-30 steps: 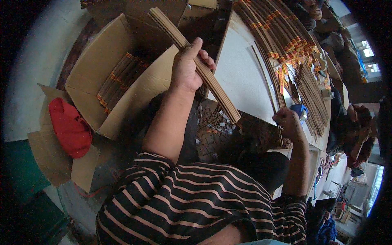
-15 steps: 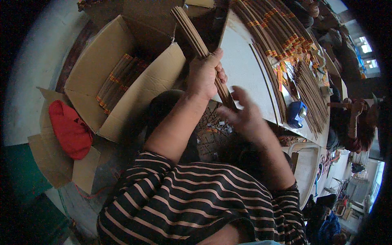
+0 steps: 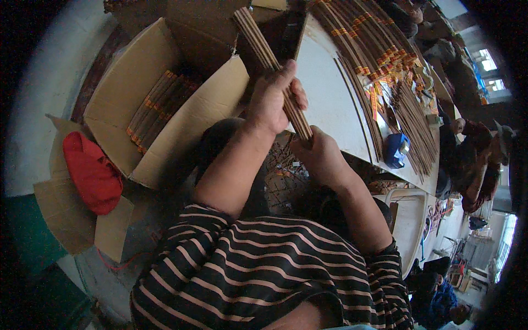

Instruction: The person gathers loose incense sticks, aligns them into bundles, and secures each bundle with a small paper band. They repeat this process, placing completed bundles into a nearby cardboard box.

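My left hand (image 3: pixel 275 99) is wrapped around the middle of a long bundle of thin brown sticks (image 3: pixel 258 41) that slants up and away from me. My right hand (image 3: pixel 319 157) grips the near end of the same bundle, just below the left hand. Both hands are over my lap, beside the near edge of a white table (image 3: pixel 330 104). The lower tip of the bundle is hidden inside my right hand.
An open cardboard box (image 3: pixel 137 77) on my left holds banded stick bundles (image 3: pixel 157 107). A red cloth (image 3: pixel 91 173) lies on its flap. Several stick bundles (image 3: pixel 379 60) and a blue object (image 3: pixel 395 149) lie on the table. Other people (image 3: pixel 478 159) sit at the right.
My right hand came up from my lap and closed on the near end of the bundle. The left hand turned the bundle more upright and brought it nearer the table.
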Demonstrator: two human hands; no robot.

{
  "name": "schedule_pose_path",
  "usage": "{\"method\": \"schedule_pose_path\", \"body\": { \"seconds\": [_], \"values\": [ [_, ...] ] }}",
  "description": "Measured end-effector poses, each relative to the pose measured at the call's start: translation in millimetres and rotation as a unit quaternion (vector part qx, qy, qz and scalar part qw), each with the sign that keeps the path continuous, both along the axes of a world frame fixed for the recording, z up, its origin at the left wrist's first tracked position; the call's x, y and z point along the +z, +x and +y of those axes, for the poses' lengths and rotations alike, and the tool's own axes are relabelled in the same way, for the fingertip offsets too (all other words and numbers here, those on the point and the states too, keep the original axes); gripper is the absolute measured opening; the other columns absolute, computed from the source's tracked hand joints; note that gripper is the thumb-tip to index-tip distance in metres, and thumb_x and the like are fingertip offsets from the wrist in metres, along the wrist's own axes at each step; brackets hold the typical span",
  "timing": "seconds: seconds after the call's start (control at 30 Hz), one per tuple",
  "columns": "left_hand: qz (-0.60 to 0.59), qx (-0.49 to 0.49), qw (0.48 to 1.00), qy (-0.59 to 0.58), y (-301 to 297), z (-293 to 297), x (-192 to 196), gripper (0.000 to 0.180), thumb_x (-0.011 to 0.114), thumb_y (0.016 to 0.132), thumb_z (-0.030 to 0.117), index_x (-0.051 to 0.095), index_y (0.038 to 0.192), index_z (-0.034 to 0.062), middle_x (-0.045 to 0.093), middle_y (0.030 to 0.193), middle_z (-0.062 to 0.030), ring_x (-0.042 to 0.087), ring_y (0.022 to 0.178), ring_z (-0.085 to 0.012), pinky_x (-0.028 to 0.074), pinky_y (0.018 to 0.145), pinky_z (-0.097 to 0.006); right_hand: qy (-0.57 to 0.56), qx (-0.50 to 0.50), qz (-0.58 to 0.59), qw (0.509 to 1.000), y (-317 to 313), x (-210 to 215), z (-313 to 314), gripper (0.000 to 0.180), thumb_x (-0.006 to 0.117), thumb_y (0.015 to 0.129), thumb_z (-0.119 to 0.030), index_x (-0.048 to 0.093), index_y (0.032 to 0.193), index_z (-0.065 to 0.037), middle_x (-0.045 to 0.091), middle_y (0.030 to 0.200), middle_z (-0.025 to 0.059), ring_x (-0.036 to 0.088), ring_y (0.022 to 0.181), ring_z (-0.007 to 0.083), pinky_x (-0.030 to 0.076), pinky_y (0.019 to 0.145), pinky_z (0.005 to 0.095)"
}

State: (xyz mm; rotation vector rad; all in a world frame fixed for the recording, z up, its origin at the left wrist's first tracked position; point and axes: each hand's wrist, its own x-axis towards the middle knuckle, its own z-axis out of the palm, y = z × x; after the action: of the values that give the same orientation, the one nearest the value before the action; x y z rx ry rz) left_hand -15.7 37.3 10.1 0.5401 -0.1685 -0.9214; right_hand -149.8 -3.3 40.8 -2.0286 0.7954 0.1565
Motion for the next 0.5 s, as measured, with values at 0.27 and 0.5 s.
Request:
{"method": "schedule_pose_path", "body": {
  "seconds": [0.27, 0.5],
  "values": [
    [-0.041, 0.005, 0.999, -0.005, 0, 0, -2, 0.032, 0.061, 0.081, 0.037, 0.048, 0.067, 0.0106, 0.048, 0.056, -0.0015, 0.049, 0.047, -0.0164, 0.042, 0.047, -0.031, -0.182, 0.004, -0.171, 0.968, -7, 6, -9, 0.030, 0.065, 0.077, -0.019, 0.053, 0.095, 0.001, 0.056, 0.077, 0.0128, 0.055, 0.069, 0.0239, 0.045, 0.063, 0.0328],
    [-0.073, 0.021, 0.997, -0.001, -4, -3, -1, 0.030, 0.063, 0.079, 0.034, 0.050, 0.071, 0.0085, 0.050, 0.058, -0.0041, 0.053, 0.049, -0.0211, 0.048, 0.047, -0.037, -0.100, -0.024, -0.099, 0.990, -6, 7, -22, 0.022, 0.067, 0.074, -0.012, 0.056, 0.087, 0.002, 0.059, 0.075, 0.0108, 0.056, 0.066, 0.0171, 0.046, 0.060, 0.0274]
  ]
}}
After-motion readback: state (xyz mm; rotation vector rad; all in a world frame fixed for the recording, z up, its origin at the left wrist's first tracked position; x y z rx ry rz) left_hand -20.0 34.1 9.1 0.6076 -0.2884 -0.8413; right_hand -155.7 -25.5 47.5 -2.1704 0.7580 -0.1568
